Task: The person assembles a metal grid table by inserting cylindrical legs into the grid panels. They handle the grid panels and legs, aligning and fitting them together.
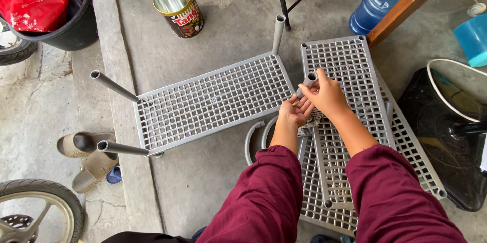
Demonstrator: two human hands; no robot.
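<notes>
Hands on a grey plastic leg tube [307, 82] at the near right corner of the upturned grid shelf [213, 102].

Left hand [294, 112] curled low round the tube's base; right hand [327, 95] closed higher on it, nearer the open end. Long axis tilted up and away, leaning right. Matt grey, hollow, like three legs already standing. More grid shelves [350, 70] stacked right.

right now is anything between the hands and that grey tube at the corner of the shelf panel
Nothing visible. Both the left hand and the right hand are already on the grey tube, gripping it at the corner of the grid shelf panel. The stacked panels lie beneath and beside.
</notes>
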